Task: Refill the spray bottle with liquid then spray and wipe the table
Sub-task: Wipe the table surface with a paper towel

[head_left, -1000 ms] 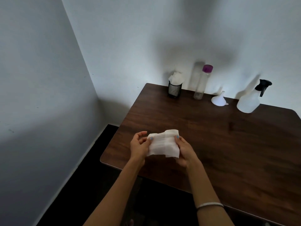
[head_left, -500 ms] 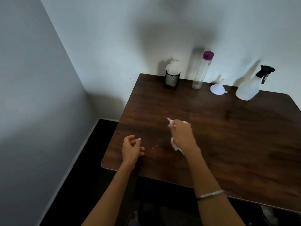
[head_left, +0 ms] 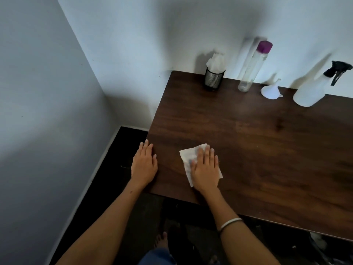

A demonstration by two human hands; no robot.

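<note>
Head view, from left to right: the left hand (head_left: 144, 165) lies flat with straight fingers on the table (head_left: 248, 140) at its left edge, holding nothing, a good brace for wiping. Beside it the right hand (head_left: 206, 169) presses flat, fingers straight, on the white wipe (head_left: 188, 155) near the front edge. To wipe well, I judge, keep the palm spread over the whole sheet and sweep in overlapping strokes toward the far right. The wipe is a thin, creased square. The spray bottle (head_left: 310, 90) stands at the back right, translucent white with a black trigger head.
</note>
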